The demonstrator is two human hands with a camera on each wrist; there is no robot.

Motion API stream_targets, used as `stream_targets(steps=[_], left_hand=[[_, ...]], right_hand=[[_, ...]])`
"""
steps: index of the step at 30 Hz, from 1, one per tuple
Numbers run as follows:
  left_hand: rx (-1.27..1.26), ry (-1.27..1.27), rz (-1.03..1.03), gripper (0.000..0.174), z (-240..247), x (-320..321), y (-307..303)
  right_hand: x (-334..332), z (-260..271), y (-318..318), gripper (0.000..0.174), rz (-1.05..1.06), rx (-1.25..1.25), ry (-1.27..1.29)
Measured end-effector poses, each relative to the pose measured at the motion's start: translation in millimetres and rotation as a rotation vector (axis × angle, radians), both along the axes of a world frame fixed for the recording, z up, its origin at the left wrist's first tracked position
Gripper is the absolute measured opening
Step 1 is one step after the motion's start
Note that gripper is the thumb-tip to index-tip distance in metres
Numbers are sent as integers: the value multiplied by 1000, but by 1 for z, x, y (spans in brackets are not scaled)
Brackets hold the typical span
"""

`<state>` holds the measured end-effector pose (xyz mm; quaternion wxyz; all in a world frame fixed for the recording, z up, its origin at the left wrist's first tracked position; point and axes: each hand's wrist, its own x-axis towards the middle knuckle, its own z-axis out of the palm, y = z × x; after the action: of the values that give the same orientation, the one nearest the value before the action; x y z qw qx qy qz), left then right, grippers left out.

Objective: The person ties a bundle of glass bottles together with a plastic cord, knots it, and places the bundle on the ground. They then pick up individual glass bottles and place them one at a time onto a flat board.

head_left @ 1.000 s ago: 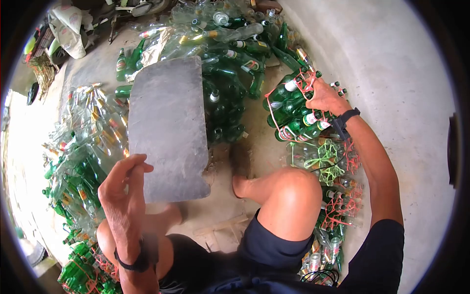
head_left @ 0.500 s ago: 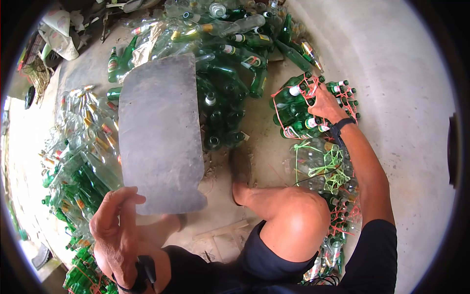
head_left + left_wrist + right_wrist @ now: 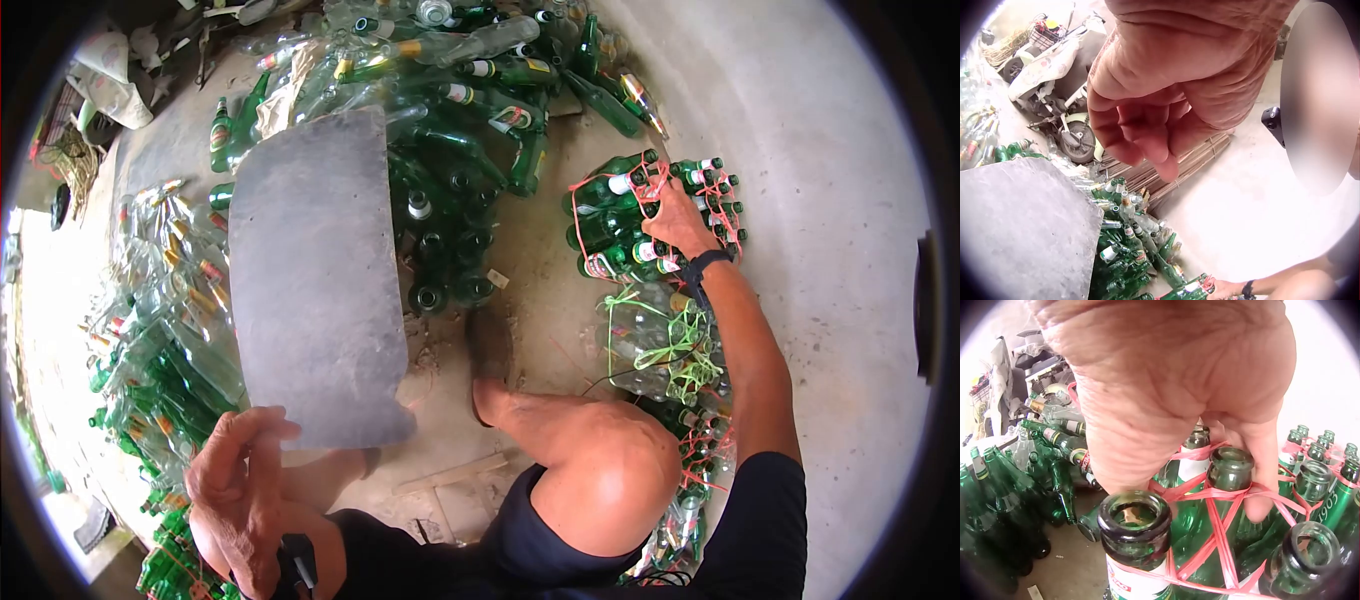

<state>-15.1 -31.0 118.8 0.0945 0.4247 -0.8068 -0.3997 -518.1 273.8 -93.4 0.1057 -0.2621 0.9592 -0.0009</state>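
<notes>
My right hand (image 3: 682, 222) grips a bundle of green bottles (image 3: 600, 233) bound with pink string, its fingers among the necks. In the right wrist view the hand (image 3: 1179, 394) reaches down between the bottle necks, and pink string (image 3: 1222, 544) crosses around them. My left hand (image 3: 238, 490), fingers loosely curled and holding nothing, is by the lower left corner of a grey board (image 3: 315, 270). The left wrist view shows the hand (image 3: 1179, 81) in front of bottles, with the board (image 3: 1029, 219) at lower left.
Loose green and clear bottles (image 3: 510, 70) lie in a heap beyond the board, with more bottles (image 3: 170, 290) at the left. Green-string (image 3: 690, 345) bundles line the right side beside the pale wall (image 3: 830, 200). A motorbike (image 3: 1075, 134) stands behind.
The bundle in my right hand has moved right, near other tied green bottles. My left hand appears lower in the head view. The board has shifted left in view.
</notes>
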Motion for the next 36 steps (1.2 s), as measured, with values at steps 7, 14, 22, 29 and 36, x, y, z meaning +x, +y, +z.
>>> stream_targets(steps=[7,14,22,29,36], left_hand=[[157,28,105,12,-1,-6,-2],[161,-1,85,12,0,-9,1],[100,-116,109,23,12,-18,10],[54,171,-135,49,-12,-7,0],[104,249,-134,26,-16,-8,-3]], right_hand=[[-5,-8,-3,87,-18,16,-13],[-10,-9,-4,96,-55,70,-59],[-3,-10,6,122,35,-98,-25],[25,17,35,84,33,-189,107],[119,53,70,52,56,-114,-72]])
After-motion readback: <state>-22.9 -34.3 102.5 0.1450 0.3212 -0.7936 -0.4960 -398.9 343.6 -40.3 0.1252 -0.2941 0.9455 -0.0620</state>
